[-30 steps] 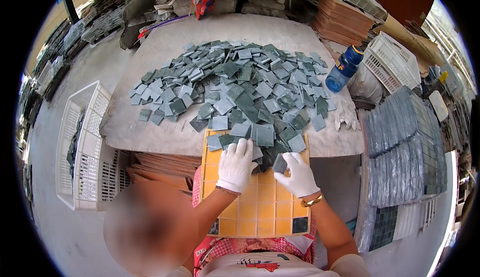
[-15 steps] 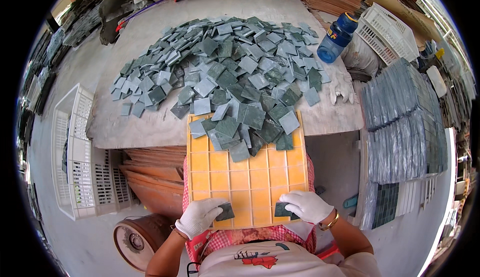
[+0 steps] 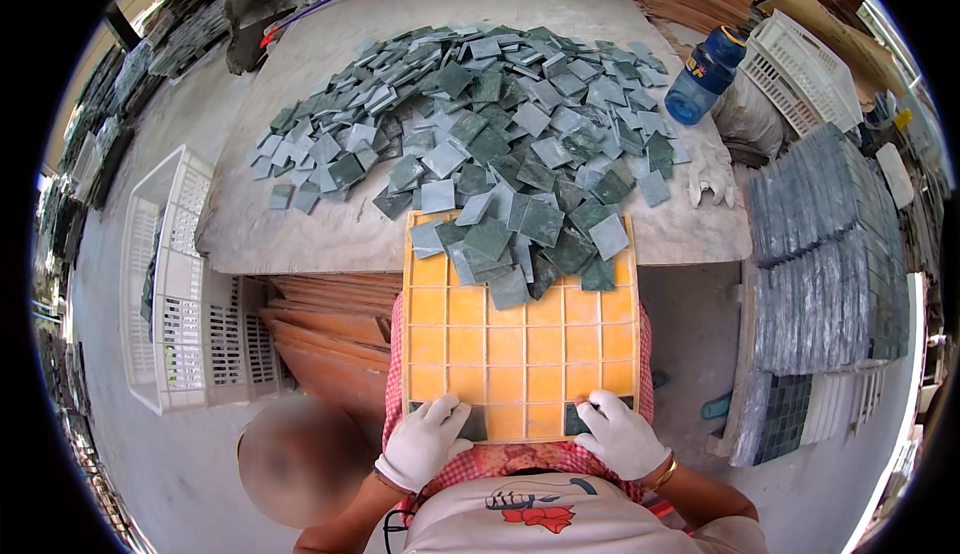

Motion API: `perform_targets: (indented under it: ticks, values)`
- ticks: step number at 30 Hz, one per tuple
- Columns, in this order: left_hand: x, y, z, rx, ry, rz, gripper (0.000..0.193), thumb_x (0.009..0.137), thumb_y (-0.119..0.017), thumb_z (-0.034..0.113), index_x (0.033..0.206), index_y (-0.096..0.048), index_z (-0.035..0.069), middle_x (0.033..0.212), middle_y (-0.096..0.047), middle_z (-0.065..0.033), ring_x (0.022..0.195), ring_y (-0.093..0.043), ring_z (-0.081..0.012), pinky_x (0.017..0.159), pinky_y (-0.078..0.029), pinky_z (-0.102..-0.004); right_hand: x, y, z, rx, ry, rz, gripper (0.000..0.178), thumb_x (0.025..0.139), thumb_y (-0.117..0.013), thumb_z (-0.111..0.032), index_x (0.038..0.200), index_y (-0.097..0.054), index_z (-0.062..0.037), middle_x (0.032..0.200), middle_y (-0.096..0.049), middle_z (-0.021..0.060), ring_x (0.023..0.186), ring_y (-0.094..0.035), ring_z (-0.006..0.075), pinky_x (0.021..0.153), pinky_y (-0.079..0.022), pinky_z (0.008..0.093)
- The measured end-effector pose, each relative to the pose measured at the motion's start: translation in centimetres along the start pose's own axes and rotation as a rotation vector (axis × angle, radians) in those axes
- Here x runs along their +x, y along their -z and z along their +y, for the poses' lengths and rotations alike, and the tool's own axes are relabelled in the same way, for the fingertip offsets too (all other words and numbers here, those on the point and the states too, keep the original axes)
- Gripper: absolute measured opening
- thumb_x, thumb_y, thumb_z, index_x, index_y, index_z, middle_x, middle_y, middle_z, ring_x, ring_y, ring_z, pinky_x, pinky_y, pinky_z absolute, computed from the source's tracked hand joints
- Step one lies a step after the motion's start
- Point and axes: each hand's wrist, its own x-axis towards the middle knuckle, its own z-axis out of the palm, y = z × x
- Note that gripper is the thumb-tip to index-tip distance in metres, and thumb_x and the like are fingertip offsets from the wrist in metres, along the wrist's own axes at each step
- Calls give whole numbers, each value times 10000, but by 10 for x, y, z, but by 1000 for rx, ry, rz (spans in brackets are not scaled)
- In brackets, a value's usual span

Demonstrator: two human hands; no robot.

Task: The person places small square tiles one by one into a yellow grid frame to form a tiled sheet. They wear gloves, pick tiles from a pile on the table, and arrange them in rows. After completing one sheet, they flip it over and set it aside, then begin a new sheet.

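Observation:
A yellow tray (image 3: 505, 354) with a raised grid rests on my lap, its far end at the table. In a white glove, my left hand (image 3: 428, 441) presses its bent fingers onto a dark green square tile (image 3: 472, 423) in the tray's near left corner. Opposite it, my gloved right hand (image 3: 622, 436) has its fingers closed over another dark green tile (image 3: 575, 420) at the near right corner. Both tiles are partly covered by the gloves. Loose tiles (image 3: 510, 259) spill across the tray's far part from a large pile (image 3: 480, 104).
The pile lies on a pale table (image 3: 300, 244). A blue bottle (image 3: 703, 79) and a white glove (image 3: 711, 186) are at its right. White crates stand left (image 3: 190, 294) and far right (image 3: 800, 69). Wrapped tile stacks (image 3: 815, 254) rise at right; brown sheets (image 3: 330, 334) lie under the table.
Both hands have shifted outward over the tray's near corners, and the tiles they hold now sit lower, in the end cells of the near row. The whole view has swung slightly.

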Motion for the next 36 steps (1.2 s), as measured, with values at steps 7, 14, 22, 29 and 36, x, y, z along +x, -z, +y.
perform_targets:
  ticks: [7,14,22,29,36]
  values:
    - [-4,-1,9,150,28,32,462,675,-733,231,1084,-580,79,1055,-514,-51,867,-552,-233,745,-465,-352,14,8,-2,-161,17,-129,416,719,-727,-219,1042,-528,-49,949,-494,105,876,-578,254,696,-487,356]
    - [29,20,-1,2,-14,122,486,696,-728,189,1135,-567,57,1082,-547,-90,934,-559,-287,779,-482,-379,82,47,12,-101,93,125,495,740,-712,-231,1155,-512,-49,1111,-534,103,955,-590,279,755,-500,371]
    - [179,48,-27,114,252,299,494,729,-720,343,1085,-556,42,990,-620,-135,936,-586,-336,785,-486,-399,205,57,50,-97,-97,425,561,708,-727,-200,1179,-481,-21,1186,-504,151,1008,-558,344,827,-484,404]
    - [180,38,-15,169,245,443,402,714,-716,285,983,-544,41,899,-616,-123,863,-597,-305,741,-485,-409,124,32,21,181,27,266,473,698,-704,-154,1097,-502,1,1098,-506,196,994,-543,373,846,-467,415]
    - [56,19,1,-131,-296,156,531,629,-758,188,1102,-581,23,1057,-629,-106,947,-585,-279,848,-461,-383,30,-4,-8,230,18,-22,419,745,-696,-150,1069,-476,-3,1046,-483,184,942,-537,358,811,-452,405]
